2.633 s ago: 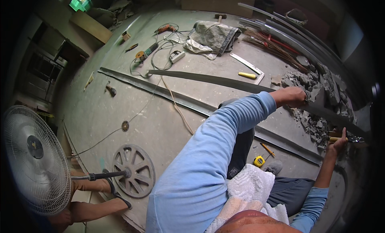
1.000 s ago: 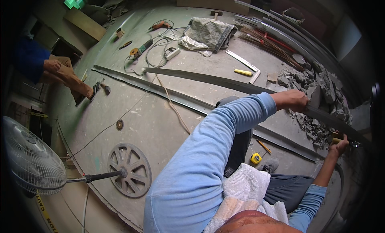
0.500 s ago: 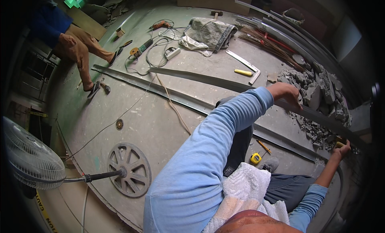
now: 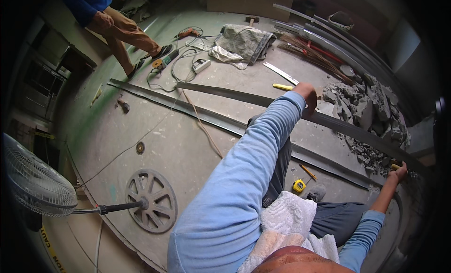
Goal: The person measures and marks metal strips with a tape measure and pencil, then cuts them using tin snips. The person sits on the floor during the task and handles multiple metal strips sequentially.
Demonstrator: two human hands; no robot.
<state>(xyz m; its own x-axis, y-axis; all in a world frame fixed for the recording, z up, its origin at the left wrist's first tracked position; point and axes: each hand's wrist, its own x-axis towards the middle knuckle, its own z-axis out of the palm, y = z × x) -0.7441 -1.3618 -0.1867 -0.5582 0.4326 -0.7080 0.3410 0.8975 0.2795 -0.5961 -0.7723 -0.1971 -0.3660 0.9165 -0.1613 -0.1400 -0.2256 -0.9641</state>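
Note:
A long grey metal channel (image 4: 357, 130) runs across in front of me, from the middle of the floor to the far right. My left hand (image 4: 307, 97) is over it with its fingers bent down around the edge. At the right end of the channel, my right hand (image 4: 400, 172) is closed on a small yellow-handled tool (image 4: 395, 167); its working end is hidden. A second metal channel (image 4: 197, 108) lies nearer me on the floor. Next to my foot are a yellow tape measure (image 4: 299, 185) and an orange pencil (image 4: 307, 171).
Broken concrete (image 4: 371, 108) is heaped at the right. Beyond the channels lie a metal square (image 4: 281, 73), a yellow-handled tool (image 4: 282, 86), a grey tarp (image 4: 242, 43), an angle grinder (image 4: 164, 61) and cords. A standing fan (image 4: 37, 179) is at left. Far left, a person (image 4: 117, 33) walks.
My left hand has moved left along the metal channel. My right hand has stayed near its right end. The other person has moved to the right and farther away.

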